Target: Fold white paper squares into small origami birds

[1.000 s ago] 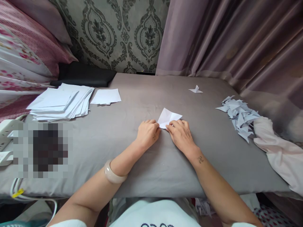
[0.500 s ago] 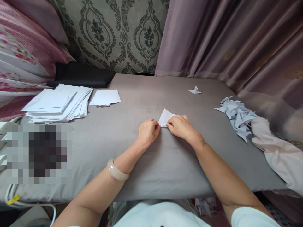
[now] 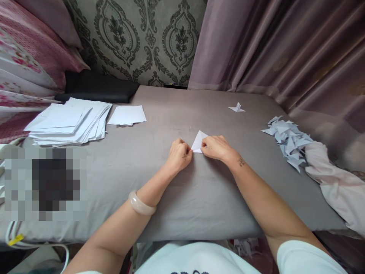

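A small white sheet of paper (image 3: pixel 199 141), folded to a pointed shape, lies on the grey-covered table (image 3: pixel 176 198) in front of me. My left hand (image 3: pixel 179 154) is closed, its thumb and fingertips pinching the paper's lower left corner. From the other side my right hand (image 3: pixel 218 147) has its fingers curled and pressed on the paper's right part, hiding that portion. The paper's peak points away from me between the two hands.
Stacked white paper (image 3: pixel 68 121) sits at the left, beside a smaller pile of sheets (image 3: pixel 128 115). One folded paper piece (image 3: pixel 237 108) stands at the back right. A heap of folded paper pieces (image 3: pixel 288 139) lies right, against a pale cloth (image 3: pixel 327 167). Behind is a black folded item (image 3: pixel 99 86).
My right hand has shifted slightly left along the paper, its fingers more curled. The left hand keeps its pinch on the corner. The whole view has shifted a little.
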Demonstrator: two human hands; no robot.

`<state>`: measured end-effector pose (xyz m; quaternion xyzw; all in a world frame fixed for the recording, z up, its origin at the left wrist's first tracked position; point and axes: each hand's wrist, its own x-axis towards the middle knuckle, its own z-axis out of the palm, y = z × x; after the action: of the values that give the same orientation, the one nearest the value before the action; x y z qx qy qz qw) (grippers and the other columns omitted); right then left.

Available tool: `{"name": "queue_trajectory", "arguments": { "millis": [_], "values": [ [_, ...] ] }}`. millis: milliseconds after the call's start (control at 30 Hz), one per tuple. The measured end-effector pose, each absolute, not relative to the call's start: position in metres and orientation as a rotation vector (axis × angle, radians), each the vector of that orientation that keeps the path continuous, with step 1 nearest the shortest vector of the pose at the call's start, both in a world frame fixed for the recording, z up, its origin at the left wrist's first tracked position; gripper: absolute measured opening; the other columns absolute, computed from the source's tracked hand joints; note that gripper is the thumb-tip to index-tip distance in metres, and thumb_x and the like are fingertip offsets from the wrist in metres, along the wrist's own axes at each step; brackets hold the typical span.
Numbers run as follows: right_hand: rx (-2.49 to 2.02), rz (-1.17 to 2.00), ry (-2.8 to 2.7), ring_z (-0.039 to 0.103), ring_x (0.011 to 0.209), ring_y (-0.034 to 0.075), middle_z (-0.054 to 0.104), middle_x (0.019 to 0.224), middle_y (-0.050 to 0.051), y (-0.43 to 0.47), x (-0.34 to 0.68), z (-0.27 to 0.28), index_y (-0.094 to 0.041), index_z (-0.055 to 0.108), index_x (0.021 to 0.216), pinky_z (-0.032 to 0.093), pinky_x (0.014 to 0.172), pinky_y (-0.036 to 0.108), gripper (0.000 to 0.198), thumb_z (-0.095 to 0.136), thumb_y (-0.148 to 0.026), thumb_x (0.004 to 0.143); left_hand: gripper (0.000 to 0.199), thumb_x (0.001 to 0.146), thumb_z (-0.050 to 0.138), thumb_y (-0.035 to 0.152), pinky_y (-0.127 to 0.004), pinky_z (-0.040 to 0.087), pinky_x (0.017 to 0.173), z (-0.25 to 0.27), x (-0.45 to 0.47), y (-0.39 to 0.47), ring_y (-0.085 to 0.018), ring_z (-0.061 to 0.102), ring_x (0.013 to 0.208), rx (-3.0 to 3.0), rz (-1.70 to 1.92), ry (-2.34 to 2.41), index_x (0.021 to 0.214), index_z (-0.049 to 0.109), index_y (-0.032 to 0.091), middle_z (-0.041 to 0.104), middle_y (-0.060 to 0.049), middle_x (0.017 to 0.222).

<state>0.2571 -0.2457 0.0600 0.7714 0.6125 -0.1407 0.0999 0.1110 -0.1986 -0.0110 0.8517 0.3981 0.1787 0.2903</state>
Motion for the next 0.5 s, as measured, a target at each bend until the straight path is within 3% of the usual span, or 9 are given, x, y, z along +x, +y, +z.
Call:
{"name": "queue_trajectory", "arguments": {
  "millis": [167,500],
  "values": [
    [2.277,-0.421,1.822,0.064,0.094,0.024,0.073,0.099,0.012,-0.2449,0.2583,0.0600,-0.018,0.072,0.089,0.036,0.082,0.035,0.025,0.048,-0.020,0.084,0.012,0.078,0.058,0.017,-0.035,0.048,0.084,-0.0095,0.1095,-0.1930,-0.022,0.056,0.094,2.209,0.466,1.034,0.079,0.070,0.014,0.058,-0.010,0.091],
    [2.274,-0.445,1.785,0.064,0.096,0.023,0.072,0.100,0.011,-0.2417,0.2585,0.0606,-0.018,0.072,0.090,0.037,0.081,0.034,0.024,0.049,-0.021,0.085,0.015,0.082,0.056,0.018,-0.037,0.046,0.089,-0.0105,0.1121,-0.1965,-0.023,0.054,0.098,2.231,0.460,1.086,0.081,0.070,0.014,0.057,-0.011,0.094]
  ]
}}
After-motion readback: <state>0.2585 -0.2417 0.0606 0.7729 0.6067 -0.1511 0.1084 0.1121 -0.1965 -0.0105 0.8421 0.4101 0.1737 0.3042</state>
